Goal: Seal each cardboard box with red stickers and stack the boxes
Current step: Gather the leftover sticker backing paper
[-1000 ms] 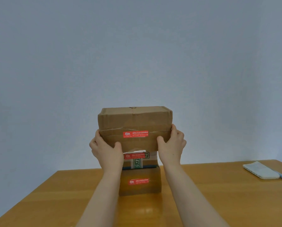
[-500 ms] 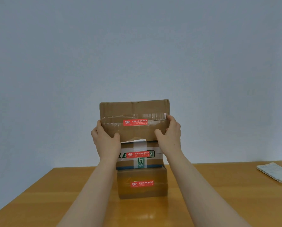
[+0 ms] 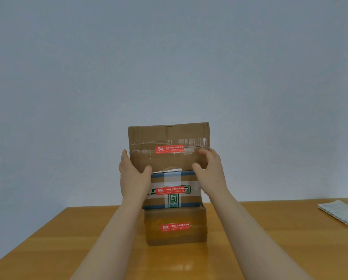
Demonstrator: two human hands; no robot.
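Forward, arms outstretched: left hand [image 3: 133,174], right hand [image 3: 210,170] grip top box [image 3: 169,136] sides, thumbs frontward.

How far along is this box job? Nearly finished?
Nearly. All three boxes in view carry a red sticker: the bottom box, the middle box and the top box. In hand: the left hand and right hand hold the top box, which seems set on the middle one. Left: let go; whether more boxes wait is out of view.
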